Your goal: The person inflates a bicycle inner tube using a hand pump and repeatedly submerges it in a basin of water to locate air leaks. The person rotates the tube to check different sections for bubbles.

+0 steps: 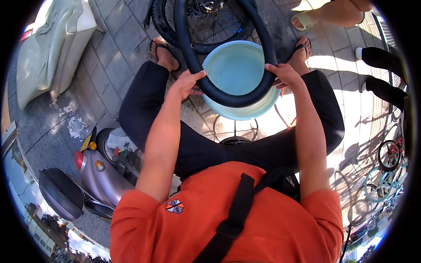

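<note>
A black inflated inner tube point(234, 101) is held up in front of me, its near part crossing over a light blue basin point(258, 110). Water point(234, 70) shows inside the basin. My left hand point(186, 82) grips the tube's left side, thumb on top and fingers beneath. On the right side my right hand point(287, 75) pinches it the same way. Beyond the basin lies a spoked wheel with a black tyre point(199, 47), partly behind the tube. Whether the tube touches the water, I cannot tell.
A small spoked rim point(235, 139) shows below the basin, between my legs. A worn, pale armchair point(52, 48) stands far left, with a purple scooter point(103, 173) nearer. Other people's legs point(337, 13) are at the upper right; bicycles point(388, 168) line the right edge.
</note>
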Demonstrator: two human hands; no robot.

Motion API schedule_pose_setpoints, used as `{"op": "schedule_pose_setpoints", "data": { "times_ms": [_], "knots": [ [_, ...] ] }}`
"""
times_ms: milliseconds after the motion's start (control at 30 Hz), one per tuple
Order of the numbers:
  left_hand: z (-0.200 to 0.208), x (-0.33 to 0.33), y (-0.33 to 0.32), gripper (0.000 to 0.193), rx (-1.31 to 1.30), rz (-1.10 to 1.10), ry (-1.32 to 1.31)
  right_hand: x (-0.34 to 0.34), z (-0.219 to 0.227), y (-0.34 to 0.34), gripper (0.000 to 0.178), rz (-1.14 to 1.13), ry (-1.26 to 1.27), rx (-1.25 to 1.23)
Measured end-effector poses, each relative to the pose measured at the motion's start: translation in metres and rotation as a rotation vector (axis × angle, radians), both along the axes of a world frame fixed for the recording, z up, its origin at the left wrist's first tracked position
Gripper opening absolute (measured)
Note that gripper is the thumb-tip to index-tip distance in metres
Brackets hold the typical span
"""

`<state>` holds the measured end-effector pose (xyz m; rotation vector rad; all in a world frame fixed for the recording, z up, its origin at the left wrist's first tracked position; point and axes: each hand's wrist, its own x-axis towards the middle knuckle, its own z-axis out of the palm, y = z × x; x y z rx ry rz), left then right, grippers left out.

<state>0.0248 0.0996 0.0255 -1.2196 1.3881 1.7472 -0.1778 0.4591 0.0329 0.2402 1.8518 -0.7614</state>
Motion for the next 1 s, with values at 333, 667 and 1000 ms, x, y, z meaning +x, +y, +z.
{"op": "schedule_pose_setpoints", "data": {
  "times_ms": [333,667,1000],
  "knots": [
    [-0.033,-0.026,0.027,0.072,-0.136,-0.253,-0.210,0.017,-0.078,-0.002,0.050,0.108,0.094,0.140],
    [-0.082,-0.039,0.056,0.073,-0.213,-0.369,-0.336,0.047,-0.135,-0.012,0.052,0.216,0.405,0.278],
    [-0.121,-0.040,0.081,0.050,-0.157,0.031,-0.361,0.045,-0.118,-0.032,0.047,0.168,0.390,0.376]
  ]
}}
